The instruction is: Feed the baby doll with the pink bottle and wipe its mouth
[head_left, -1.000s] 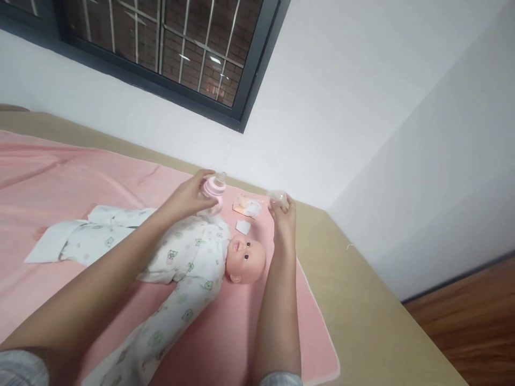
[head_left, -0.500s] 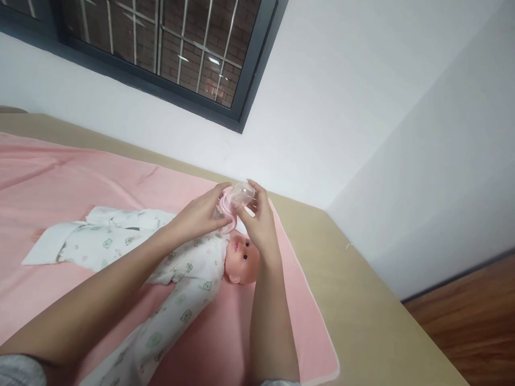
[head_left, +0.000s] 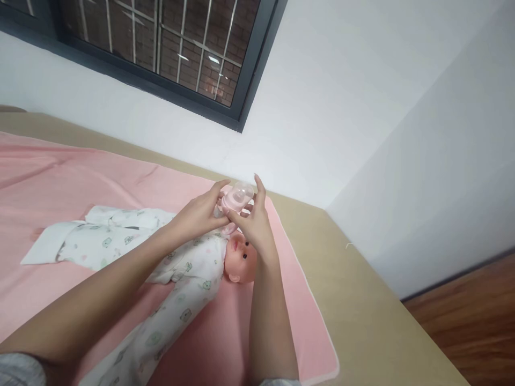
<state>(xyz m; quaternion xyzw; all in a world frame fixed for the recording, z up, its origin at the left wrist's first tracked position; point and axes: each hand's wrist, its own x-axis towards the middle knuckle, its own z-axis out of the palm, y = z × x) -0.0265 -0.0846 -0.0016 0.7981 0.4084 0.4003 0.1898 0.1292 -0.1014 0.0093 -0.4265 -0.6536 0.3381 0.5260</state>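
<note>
Over the head of a baby doll (head_left: 240,262), both hands meet at a baby bottle (head_left: 238,197) with a clear domed cap, a pink collar and a pink handle. My left hand (head_left: 205,209) is closed around the bottle's lower part, which its fingers mostly hide. At the collar and cap end, my right hand (head_left: 255,222) grips with thumb and lower fingers while its index finger points up, off the bottle. The doll lies on its back in white printed clothes (head_left: 193,262), and my right forearm covers part of its head.
A pink blanket (head_left: 298,321) with a pale edge lies under the doll on a light wooden tabletop (head_left: 354,300). Behind the table rise a white wall (head_left: 322,96) and a dark-framed window (head_left: 237,107) with bars. Brown wood (head_left: 475,321) shows at lower right.
My right index finger has lifted away from the clear cap, and the right thumb has shifted left onto the collar. The bottle has turned slightly, showing more of its collar.
</note>
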